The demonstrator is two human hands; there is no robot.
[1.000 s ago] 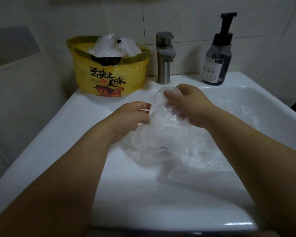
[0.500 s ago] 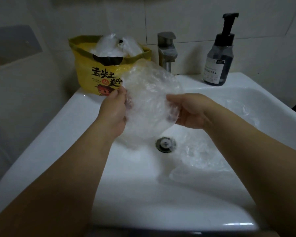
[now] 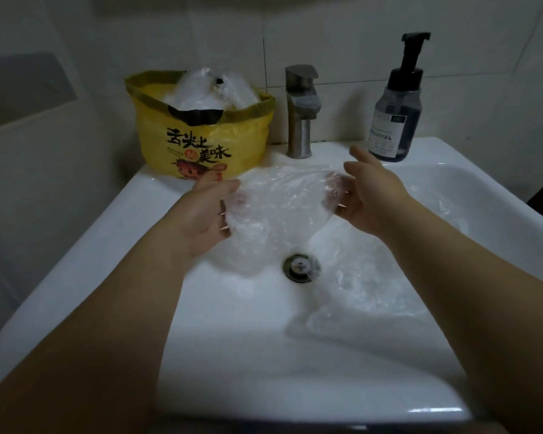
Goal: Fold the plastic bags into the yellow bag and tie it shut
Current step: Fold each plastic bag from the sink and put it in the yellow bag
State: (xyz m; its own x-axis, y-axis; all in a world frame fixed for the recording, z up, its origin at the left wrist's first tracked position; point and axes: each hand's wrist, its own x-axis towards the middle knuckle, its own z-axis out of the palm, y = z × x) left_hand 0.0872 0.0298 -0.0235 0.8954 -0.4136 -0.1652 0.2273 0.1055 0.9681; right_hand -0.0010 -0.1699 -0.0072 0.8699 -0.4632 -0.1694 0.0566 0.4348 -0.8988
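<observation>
Clear bag (image 3: 279, 208) stretched between hands, held in air just above and behind drain (image 3: 301, 267). Left hand (image 3: 201, 214) clamped on left edge, thumb on top, fingers curled under. Right hand (image 3: 367, 195) grips right edge, fingers under film, thumb lifted. Yellow bag (image 3: 201, 145) upright on sink rim (image 3: 76, 261), back-left of drain, mouth open, crumpled bags (image 3: 210, 92) inside. Loose film (image 3: 373, 292) in basin right of drain. Tap (image 3: 300, 120) behind drain.
</observation>
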